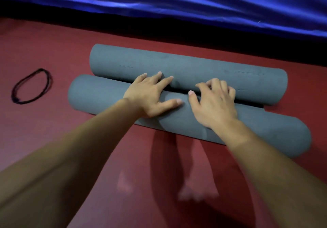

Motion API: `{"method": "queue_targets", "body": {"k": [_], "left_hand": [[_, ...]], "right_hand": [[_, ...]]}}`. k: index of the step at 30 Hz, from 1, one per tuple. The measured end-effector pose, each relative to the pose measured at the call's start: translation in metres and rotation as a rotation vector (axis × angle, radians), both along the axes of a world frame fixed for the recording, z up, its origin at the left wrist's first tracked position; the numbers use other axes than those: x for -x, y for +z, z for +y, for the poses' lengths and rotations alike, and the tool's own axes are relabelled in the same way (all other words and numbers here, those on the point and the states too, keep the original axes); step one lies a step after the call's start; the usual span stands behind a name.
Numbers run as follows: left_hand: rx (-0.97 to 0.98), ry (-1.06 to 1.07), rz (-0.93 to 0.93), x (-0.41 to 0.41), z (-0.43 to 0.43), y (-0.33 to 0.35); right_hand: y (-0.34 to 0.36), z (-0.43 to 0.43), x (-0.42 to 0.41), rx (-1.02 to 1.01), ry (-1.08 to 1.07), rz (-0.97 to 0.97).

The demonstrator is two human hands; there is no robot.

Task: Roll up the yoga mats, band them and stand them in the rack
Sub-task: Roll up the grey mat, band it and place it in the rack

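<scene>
Two grey rolls of yoga mat lie side by side on the red floor: a far roll [185, 63] and a near roll [99, 95]. Whether they are one mat or two, I cannot tell. My left hand [150, 95] lies flat with spread fingers across the near roll, its fingertips reaching the far roll. My right hand [214, 103] rests on the near roll too, thumb out, its bent fingers pressing against the far roll's near side. A black elastic band [30, 86] lies loose on the floor, well to the left of the rolls.
A shiny blue curtain [177, 3] hangs along the back, a dark gap beneath it. The red floor [53, 50] spreads all round the rolls. My bare feet [194, 192] show blurred below my arms. No rack is in view.
</scene>
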State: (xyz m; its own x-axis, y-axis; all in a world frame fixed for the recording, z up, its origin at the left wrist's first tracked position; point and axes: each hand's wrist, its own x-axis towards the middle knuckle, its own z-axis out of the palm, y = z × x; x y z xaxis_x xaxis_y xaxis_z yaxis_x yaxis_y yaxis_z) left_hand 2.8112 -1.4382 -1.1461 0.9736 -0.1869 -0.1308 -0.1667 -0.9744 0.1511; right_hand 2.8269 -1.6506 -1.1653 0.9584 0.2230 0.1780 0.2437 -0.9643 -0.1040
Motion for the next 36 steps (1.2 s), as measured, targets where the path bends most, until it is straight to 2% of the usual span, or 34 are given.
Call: {"method": "queue_targets", "body": {"k": [3,8,14,20,27,33,36], "left_hand": [[-0.054,-0.015,0.054,-0.003,-0.002,-0.001],[-0.042,0.017,-0.042,-0.016,-0.002,-0.004],[-0.008,0.127,-0.068,-0.02,-0.017,-0.004],[-0.073,0.023,0.041,-0.018,-0.013,0.007],[-0.105,0.008,0.083,-0.048,-0.012,0.012],[-0.027,-0.014,0.18,-0.075,-0.01,0.023],[-0.027,-0.042,0.064,-0.085,-0.008,0.023]], "right_hand": [[0.001,0.001,-0.007,-0.038,0.0,-0.027],[-0.005,-0.006,0.016,-0.167,0.06,-0.238],[-0.015,-0.004,0.002,-0.102,0.041,-0.238],[-0.005,-0.003,-0.011,-0.062,0.043,-0.125],[0.005,-0.002,-0.03,-0.009,0.035,0.004],[0.025,-0.003,-0.06,-0.039,0.011,0.36],[0.031,0.001,-0.079,-0.034,-0.024,0.523]]}}
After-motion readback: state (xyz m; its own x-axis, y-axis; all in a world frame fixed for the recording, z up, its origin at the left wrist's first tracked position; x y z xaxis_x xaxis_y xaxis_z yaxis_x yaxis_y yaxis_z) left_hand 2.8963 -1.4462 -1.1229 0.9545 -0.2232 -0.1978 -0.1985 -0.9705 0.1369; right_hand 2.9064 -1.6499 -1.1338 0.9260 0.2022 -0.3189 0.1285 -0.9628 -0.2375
